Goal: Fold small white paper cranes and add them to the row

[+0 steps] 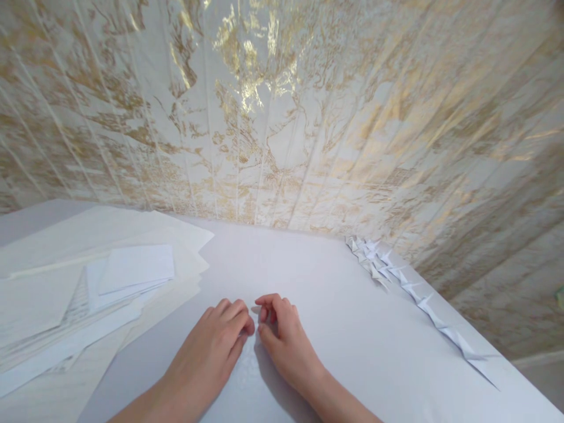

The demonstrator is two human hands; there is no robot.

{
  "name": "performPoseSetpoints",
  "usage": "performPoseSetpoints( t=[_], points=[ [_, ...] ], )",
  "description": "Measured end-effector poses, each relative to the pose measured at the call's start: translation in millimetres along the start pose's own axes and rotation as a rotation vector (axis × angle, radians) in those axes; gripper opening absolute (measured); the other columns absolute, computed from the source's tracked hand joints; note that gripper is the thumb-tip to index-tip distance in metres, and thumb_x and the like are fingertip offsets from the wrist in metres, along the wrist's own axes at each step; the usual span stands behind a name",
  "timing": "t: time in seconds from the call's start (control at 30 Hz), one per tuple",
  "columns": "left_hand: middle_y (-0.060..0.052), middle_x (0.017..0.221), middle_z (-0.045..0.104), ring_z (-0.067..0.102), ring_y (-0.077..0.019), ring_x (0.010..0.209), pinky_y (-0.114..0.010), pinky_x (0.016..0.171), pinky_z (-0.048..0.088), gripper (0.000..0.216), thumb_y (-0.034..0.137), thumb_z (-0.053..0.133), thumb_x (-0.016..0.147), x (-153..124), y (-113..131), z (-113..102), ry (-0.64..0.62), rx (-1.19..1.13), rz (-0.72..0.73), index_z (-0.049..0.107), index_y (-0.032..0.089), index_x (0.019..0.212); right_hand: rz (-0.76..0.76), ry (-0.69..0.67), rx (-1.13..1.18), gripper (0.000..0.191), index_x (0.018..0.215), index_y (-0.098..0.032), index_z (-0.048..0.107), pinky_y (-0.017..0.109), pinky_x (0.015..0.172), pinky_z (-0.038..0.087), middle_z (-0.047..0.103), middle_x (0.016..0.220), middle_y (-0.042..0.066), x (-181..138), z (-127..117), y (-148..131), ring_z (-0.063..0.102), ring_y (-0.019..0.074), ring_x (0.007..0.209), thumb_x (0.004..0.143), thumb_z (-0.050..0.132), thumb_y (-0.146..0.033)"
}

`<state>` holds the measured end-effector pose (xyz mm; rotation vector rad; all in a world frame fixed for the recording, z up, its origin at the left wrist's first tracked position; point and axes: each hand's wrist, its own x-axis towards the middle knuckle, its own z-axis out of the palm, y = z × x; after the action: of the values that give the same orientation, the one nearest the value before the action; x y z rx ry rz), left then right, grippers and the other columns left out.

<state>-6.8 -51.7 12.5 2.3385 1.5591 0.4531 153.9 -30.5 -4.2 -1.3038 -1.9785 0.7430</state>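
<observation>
My left hand is closed over the white tabletop, its fingers bent and pressed together. Close beside it is my right hand, with curled fingers and the index finger reaching toward the left fingertips. A pale tip of a small folded paper shows in the narrow gap between the hands. The rest of that paper is hidden behind my fingers, so its shape cannot be made out. To the right, several folded white paper cranes stand in rows along the table edge.
Loose white sheets and smaller cut papers overlap on the left side of the table. Behind the table hangs a white and gold patterned curtain. The table's right edge slants past the cranes.
</observation>
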Motion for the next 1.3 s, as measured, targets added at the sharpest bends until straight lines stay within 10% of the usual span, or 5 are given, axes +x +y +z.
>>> performPoseSetpoints(
  t=[0.37, 1.3],
  points=[
    [-0.018, 0.127, 0.065, 0.052, -0.0344, 0.121, -0.049, 0.098, 0.039, 0.048, 0.004, 0.044, 0.081, -24.4, 8.7, 36.1, 0.108, 0.615, 0.217, 0.066, 0.011, 0.123, -0.059, -0.091, 0.017, 0.067, 0.109, -0.021, 0.062, 0.034, 0.083, 0.039, 0.063, 0.089, 0.002, 2.7, -7.2, 2.3, 0.056, 0.0194, 0.088, 0.055, 0.037, 0.009],
    [-0.013, 0.11, 0.072, 0.066, -0.0297, 0.1, -0.046, 0.087, 0.055, 0.05, -0.01, 0.04, 0.079, -5.5, 12.2, 2.6, -0.148, 0.496, 0.105, 0.07, 0.014, 0.111, -0.213, -0.211, -0.001, 0.039, 0.104, -0.02, 0.059, 0.034, 0.089, 0.041, 0.063, 0.099, 0.003, -0.3, -18.5, -3.2, 0.053, 0.0203, 0.096, 0.071, 0.061, 0.003]
  ],
)
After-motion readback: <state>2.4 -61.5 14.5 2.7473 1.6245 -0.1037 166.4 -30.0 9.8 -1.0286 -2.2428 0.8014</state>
